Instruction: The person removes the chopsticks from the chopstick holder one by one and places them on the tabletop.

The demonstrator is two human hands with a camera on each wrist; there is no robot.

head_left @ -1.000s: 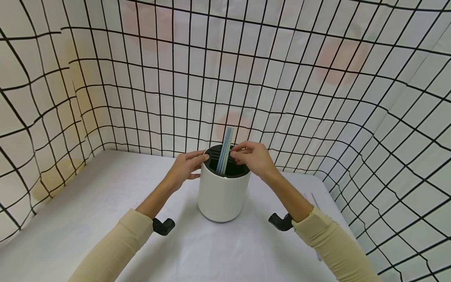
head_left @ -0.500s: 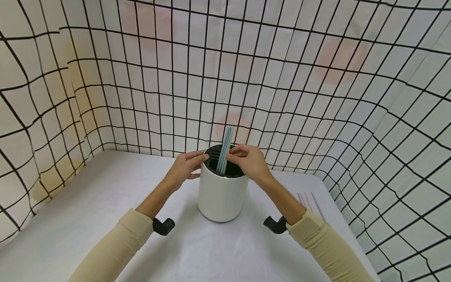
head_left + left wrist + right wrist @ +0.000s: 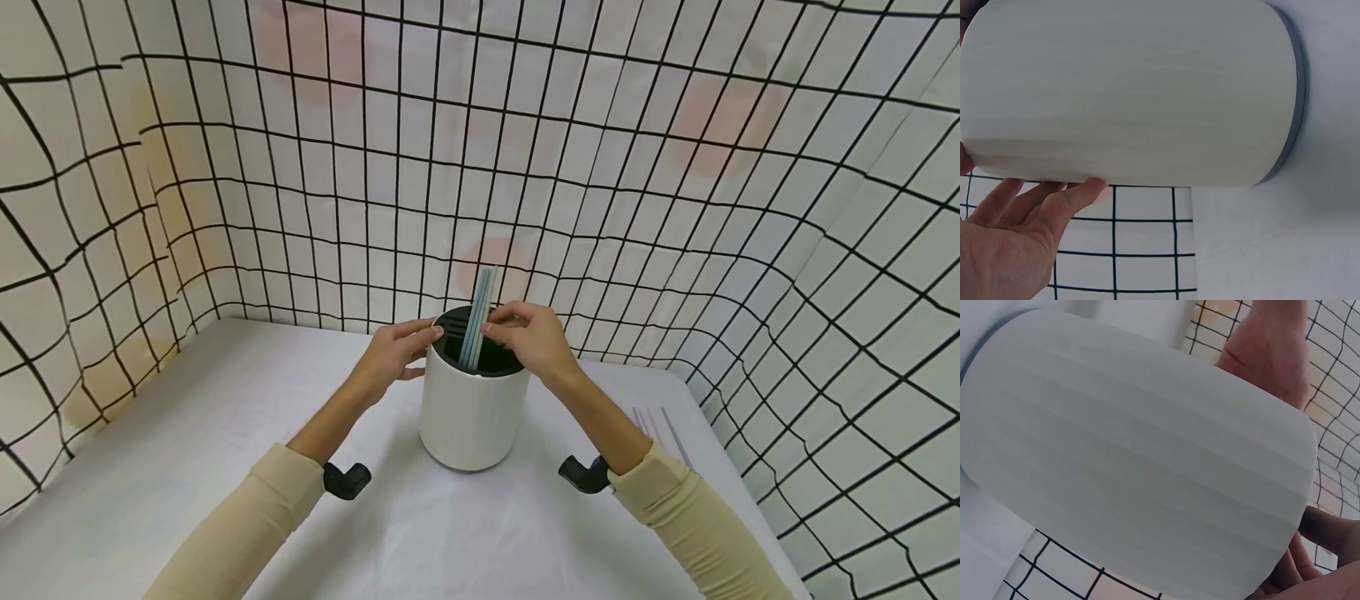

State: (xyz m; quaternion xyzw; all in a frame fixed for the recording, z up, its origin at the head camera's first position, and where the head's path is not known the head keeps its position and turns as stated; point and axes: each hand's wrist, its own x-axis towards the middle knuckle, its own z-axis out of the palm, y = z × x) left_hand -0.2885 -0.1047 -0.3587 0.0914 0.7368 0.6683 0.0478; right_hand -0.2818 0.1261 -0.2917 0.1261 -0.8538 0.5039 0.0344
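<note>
A white cylindrical utensil holder [image 3: 472, 421] with a black slotted insert [image 3: 455, 323] stands upright on the table. Several pale blue and green straws [image 3: 477, 321] lean in it, their tops above the rim. My left hand [image 3: 390, 354] holds the holder's left rim, thumb on the edge; in the left wrist view its fingers [image 3: 1063, 203] touch the white side. Over the right part of the opening, my right hand [image 3: 536, 337] pinches a straw at the bundle's right side between thumb and forefinger. In the right wrist view the holder [image 3: 1141, 450] hides most of the fingertips.
Several pink and purple straws [image 3: 677, 437] lie on the white table [image 3: 480, 542] at the right, partly behind the right forearm. Black wire mesh [image 3: 517, 175] walls the table at the back and both sides.
My right hand has moved slightly left, from the rim to the straws, and its fingertips now meet the bundle. The straw tops have spread slightly. The left hand stays on the rim.
</note>
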